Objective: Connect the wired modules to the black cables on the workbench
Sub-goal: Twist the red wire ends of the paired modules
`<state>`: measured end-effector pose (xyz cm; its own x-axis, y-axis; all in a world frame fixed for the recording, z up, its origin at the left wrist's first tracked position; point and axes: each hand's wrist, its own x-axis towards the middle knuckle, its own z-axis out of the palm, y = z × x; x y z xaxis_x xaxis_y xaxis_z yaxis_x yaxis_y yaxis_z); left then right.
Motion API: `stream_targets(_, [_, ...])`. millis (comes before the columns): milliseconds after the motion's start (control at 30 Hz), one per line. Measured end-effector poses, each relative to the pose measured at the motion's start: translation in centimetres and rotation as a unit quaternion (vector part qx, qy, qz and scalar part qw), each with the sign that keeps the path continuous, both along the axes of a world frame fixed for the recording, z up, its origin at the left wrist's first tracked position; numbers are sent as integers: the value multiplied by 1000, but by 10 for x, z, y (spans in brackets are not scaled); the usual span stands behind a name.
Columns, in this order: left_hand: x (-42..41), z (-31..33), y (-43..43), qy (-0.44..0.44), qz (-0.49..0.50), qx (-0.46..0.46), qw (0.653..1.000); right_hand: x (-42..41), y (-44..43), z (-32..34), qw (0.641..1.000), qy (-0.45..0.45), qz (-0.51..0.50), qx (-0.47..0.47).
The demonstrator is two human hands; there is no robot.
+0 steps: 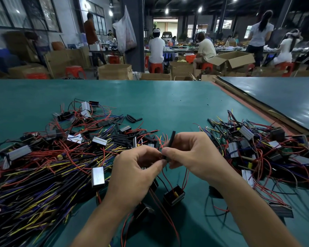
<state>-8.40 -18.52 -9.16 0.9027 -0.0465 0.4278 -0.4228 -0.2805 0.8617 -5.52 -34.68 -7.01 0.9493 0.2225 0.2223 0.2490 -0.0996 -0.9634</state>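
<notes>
The person's two hands meet over the green workbench (pixel 168 100). The left hand (pixel 137 168) has its fingers curled, and its thumb and finger pinch the thin red wires (pixel 167 180) close to their ends. The right hand (pixel 193 152) pinches a short black cable (pixel 172 139) between thumb and first finger, and the top of the cable sticks up above the fingers. The hands touch at the fingertips, right where the wires meet the cable.

The red wires run down to a small black module (pixel 174 195) just under the hands, between the two arms. It is hard to tell if it rests on the workbench or hangs.

To the left lies a big pile of modules (pixel 57 157) with red, yellow, blue and black wires all tangled. More short black cables (pixel 130 138) lie at the far edge of that pile. To the right is a second pile (pixel 266 148) — well apart from the first. Far behind, other people sit on red stools (pixel 155 66) among cardboard boxes (pixel 114 71).
</notes>
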Motion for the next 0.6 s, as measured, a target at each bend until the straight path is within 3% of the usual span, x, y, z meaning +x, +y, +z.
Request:
stream_targets(167, [-2, 4, 4, 64, 16, 21, 998, 0, 0, -1, 1000, 2, -12, -4])
stream_targets(333, [-4, 5, -2, 70, 18, -33, 997, -4, 3, 2, 999, -37, -6, -33])
stream_targets(600, [2, 11, 9, 122, -35, -16, 992, -5, -2, 6, 990, -73, -38, -117])
